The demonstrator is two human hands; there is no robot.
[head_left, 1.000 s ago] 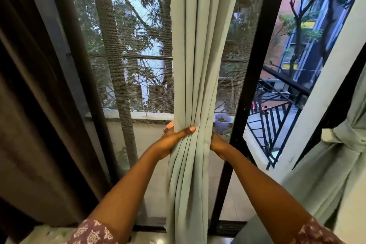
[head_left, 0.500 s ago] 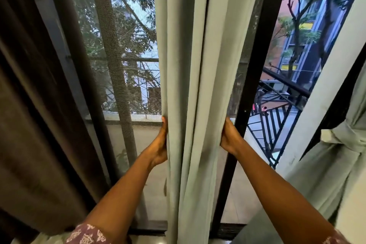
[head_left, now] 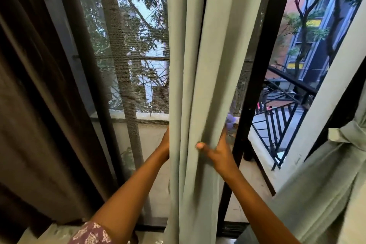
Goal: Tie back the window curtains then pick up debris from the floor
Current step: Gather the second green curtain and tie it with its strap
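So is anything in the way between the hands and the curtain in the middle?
Nothing visible. The left hand and right hand already touch the hanging pale green fabric curtain, one on each side.

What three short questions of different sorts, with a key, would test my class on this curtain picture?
1. True or false: the pale green curtain in the middle is already tied back.
2. Which hand has its thumb pressed on the front of that curtain?
A. left hand
B. right hand
C. neither
3. Fill in: the curtain at the right edge is gathered with a ____.

Key
1. False: it hangs loose, with both hands gathering it at its edges.
2. B: the right thumb lies on the front folds; the left hand is mostly hidden behind the left edge.
3. Tie.
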